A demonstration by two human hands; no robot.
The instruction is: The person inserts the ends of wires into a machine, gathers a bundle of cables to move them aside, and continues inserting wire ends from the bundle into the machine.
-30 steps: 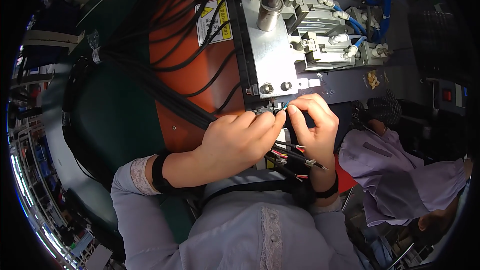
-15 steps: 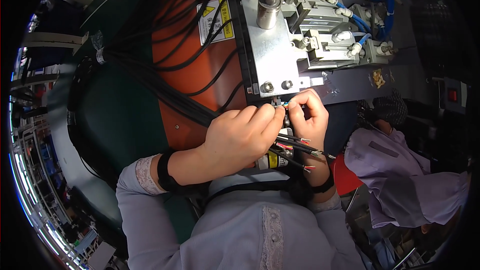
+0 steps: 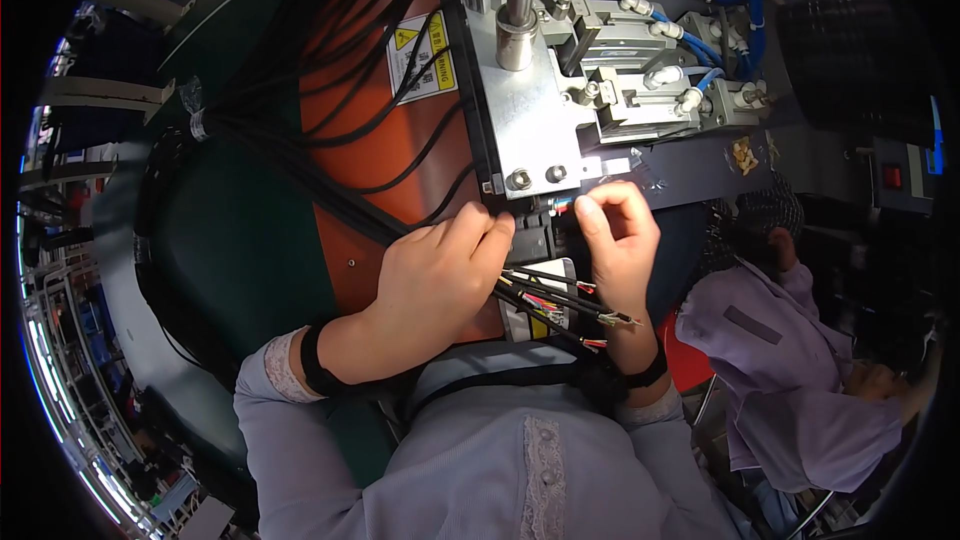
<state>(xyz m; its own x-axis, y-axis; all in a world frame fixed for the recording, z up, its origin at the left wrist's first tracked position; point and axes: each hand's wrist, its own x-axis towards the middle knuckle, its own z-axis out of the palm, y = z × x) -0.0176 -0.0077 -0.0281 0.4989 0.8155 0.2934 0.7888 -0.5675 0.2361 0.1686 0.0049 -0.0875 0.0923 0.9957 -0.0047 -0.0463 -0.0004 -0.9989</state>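
My left hand (image 3: 440, 265) is closed around black cables (image 3: 350, 213), whose stripped ends (image 3: 560, 310) fan out below its fingers with thin red, white and yellow wires showing. To its right, under the edge of a metal plate (image 3: 535, 120), a black block-shaped part (image 3: 530, 240) of the machine shows. My right hand (image 3: 625, 230) pinches with thumb and forefinger at a short tuft of coloured wires (image 3: 562, 207) by that plate edge. The fingertips partly hide where these wires end.
Pneumatic cylinders (image 3: 640, 100) with blue hoses (image 3: 755, 10) stand at the upper right. A warning label (image 3: 423, 55) is on the orange-brown panel (image 3: 420, 200) at left. A small bag of brass-coloured pieces (image 3: 744, 156) lies beyond. Another person in lilac workwear (image 3: 760, 370) is at right.
My left hand has moved left, away from the right hand and the plate edge, uncovering the black block. The right hand stays at the coloured wires. The camera view has shifted slightly.
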